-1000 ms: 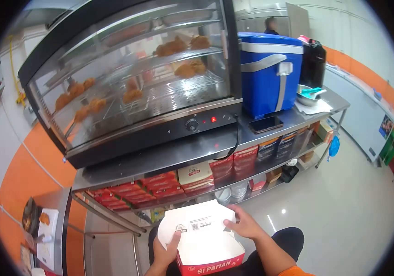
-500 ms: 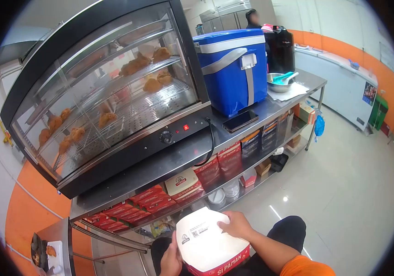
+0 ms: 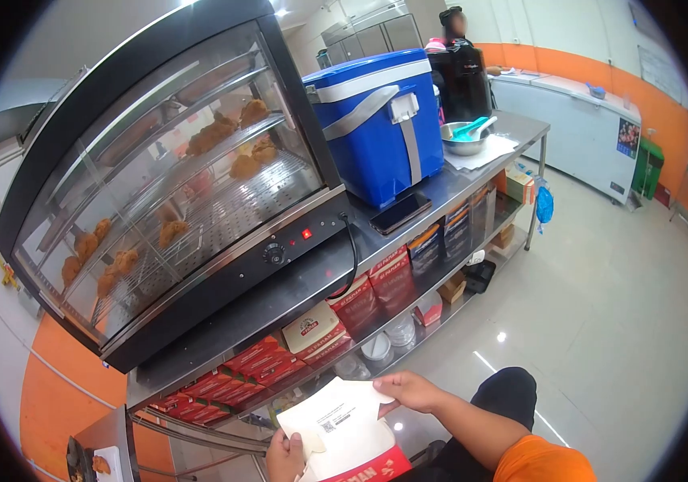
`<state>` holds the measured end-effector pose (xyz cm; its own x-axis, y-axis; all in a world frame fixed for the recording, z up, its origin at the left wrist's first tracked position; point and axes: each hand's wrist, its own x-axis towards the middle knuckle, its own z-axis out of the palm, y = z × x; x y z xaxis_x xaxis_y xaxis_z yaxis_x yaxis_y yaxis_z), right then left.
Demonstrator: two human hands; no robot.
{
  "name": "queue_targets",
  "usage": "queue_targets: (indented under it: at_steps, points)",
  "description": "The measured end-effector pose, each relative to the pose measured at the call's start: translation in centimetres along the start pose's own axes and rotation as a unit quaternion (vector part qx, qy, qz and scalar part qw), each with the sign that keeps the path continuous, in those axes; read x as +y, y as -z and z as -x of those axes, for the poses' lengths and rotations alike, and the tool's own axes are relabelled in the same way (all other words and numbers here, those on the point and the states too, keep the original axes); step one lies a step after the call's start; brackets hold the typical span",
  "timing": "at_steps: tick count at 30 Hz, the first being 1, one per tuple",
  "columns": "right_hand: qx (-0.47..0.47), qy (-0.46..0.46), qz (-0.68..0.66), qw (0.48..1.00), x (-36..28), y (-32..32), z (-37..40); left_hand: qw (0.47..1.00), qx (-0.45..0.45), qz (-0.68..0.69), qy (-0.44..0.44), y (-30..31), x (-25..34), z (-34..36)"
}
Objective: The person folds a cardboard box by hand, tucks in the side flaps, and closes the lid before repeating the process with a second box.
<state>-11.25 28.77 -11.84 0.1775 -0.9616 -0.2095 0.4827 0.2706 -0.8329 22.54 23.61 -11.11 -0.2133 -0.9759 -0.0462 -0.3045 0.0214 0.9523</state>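
Carton (image 3: 364, 468) body formed, lid (image 3: 336, 419) unclosed
Left hand (image 3: 286, 456) grips its left side; right hand (image 3: 412, 392) pinches the lid's far right corner.

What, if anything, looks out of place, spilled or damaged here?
No spill or damage shows. Two small oddities: the food warmer's black cord loops over the front edge of the steel table, where it might snag, and a phone lies beside the blue cooler. The carton just looks open.
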Motion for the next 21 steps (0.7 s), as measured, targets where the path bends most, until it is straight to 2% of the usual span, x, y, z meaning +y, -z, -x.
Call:
queue_targets:
  at_steps: [1,3,4,6,10,13,16,17,20,21]
  points:
    - [-0.017,-0.024,-0.049,0.998,-0.4,0.2,0.2,0.999,0.000,0.030,0.028,0.1,0.2,0.3]
    - [-0.068,-0.017,-0.149,0.986,-1.0,0.4,0.6,0.993,0.013,0.093,0.072,-0.5,2.3,1.0]
    - [-0.094,-0.012,-0.198,0.976,-1.0,0.4,0.8,0.997,0.025,0.065,0.045,-0.3,1.9,0.8]
    - [-0.113,-0.005,-0.159,0.981,-0.2,0.7,0.5,0.999,0.049,0.009,-0.011,0.1,1.3,0.5]
    - [-0.200,0.065,-0.094,0.973,1.1,1.0,-0.1,0.992,0.094,0.073,-0.036,-0.9,1.0,0.5]
    - [-0.170,0.087,0.003,0.982,-0.3,-0.7,0.7,0.990,0.073,0.109,-0.040,-2.2,2.4,1.5]
    - [-0.174,0.051,0.111,0.977,0.6,-0.7,0.1,1.000,0.005,0.021,-0.002,-2.1,3.7,2.7]
    - [-0.175,0.049,0.113,0.977,0.2,-1.3,0.3,0.997,-0.017,0.069,-0.034,-2.5,4.2,3.0]
    - [-0.108,-0.043,0.251,0.961,-1.8,-2.3,1.4,0.993,-0.078,0.062,-0.066,-2.1,4.1,2.6]
    - [-0.120,-0.042,0.232,0.964,-1.7,-2.2,1.2,0.993,-0.077,0.070,-0.057,-2.3,4.4,2.5]
